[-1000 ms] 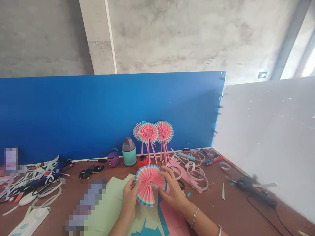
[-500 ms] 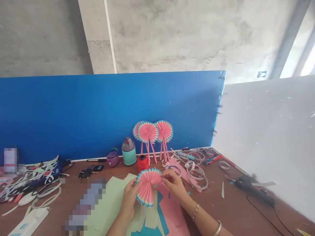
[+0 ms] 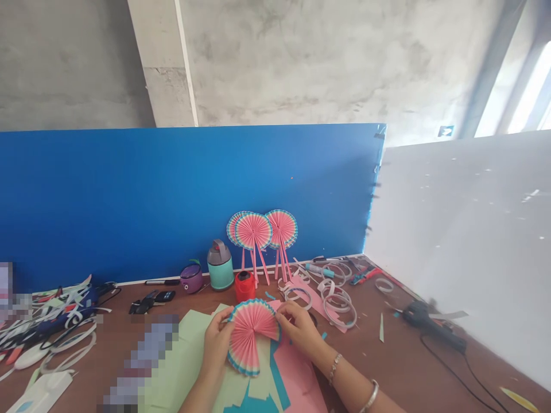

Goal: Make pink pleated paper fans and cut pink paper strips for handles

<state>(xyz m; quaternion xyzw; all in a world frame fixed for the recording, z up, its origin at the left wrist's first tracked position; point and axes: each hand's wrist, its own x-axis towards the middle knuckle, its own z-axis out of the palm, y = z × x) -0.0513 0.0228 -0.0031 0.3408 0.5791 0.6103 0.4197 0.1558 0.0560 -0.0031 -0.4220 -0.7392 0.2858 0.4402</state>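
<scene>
pleated paper fan (image 3: 249, 335), held between both hands (image 3: 258, 335)

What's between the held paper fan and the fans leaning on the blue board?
In the head view, a red cylinder stands between the held fan, in the grip of the left hand and right hand, and the leaning fans.

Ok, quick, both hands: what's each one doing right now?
Left hand: closed on the left edge of the pleated paper fan.
Right hand: closed, pinching the fan's upper right edge.
</scene>
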